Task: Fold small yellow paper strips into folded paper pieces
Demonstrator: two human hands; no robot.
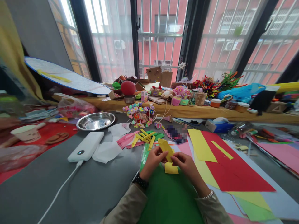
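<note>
Both hands hold one folded piece of yellow paper [166, 150] above a green sheet [171, 199]. My left hand [154, 158] pinches its left side between thumb and fingers. At its lower right edge, my right hand [183, 160] is closed on it with thumb and forefinger. Just beneath the hands, a small yellow paper piece [171, 168] lies on the green sheet. Beyond my left hand is a pile of folded yellow strips [144, 137], with some green ones beside it.
A white power bank [86, 146] with a cable and a steel plate [95, 121] are on the left. Red card [238, 168] and yellow sheets [202, 146] lie to the right. A craft-laden ledge [163, 109] runs along the windows. Another person's hand [9, 124] shows at far left.
</note>
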